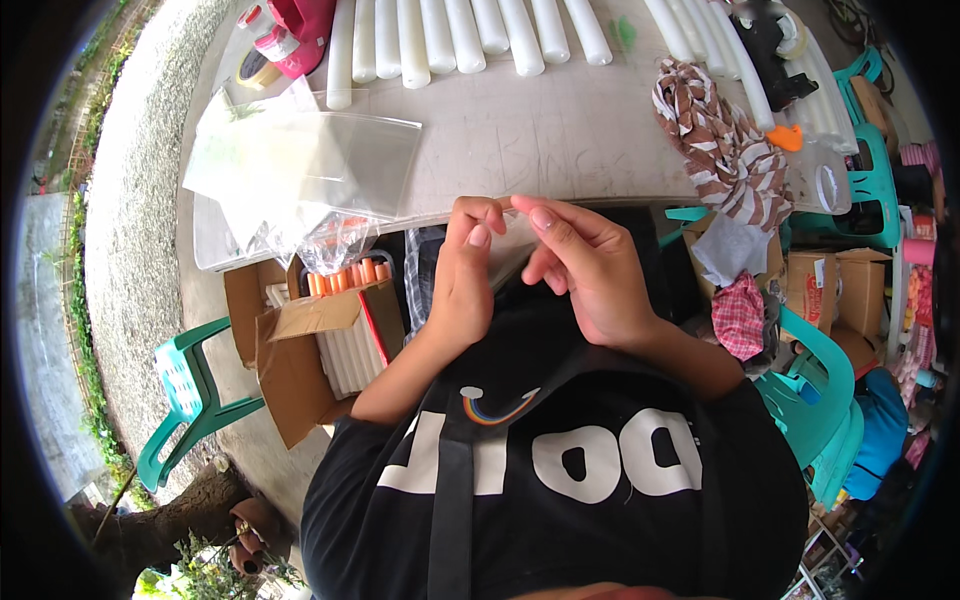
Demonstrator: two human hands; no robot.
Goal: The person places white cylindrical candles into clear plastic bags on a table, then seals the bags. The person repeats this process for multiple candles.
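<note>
Close in front of my chest, at the near edge of the table (540,165), my two hands nearly meet at the fingertips. A small piece of clear plastic film (512,250) hangs between them. Thumb and forefinger of my right hand (592,270) pinch at its top edge. My left hand (466,270) has its fingers curled toward the thumb at the film's other side; its exact hold is partly hidden. Loose clear plastic sheets (365,155) lie on the table beyond my left hand, overlapping one another. Thick white candle-like sticks (463,40) lie in a row at the back.
An open cardboard box (290,375) with white and orange sticks stands below the table's left side. A brown-and-white cloth (715,145) and a black tape dispenser (775,65) lie at right. Pink bottles (285,45) and a tape roll (258,70) stand back left. Green plastic chairs (815,390) flank me.
</note>
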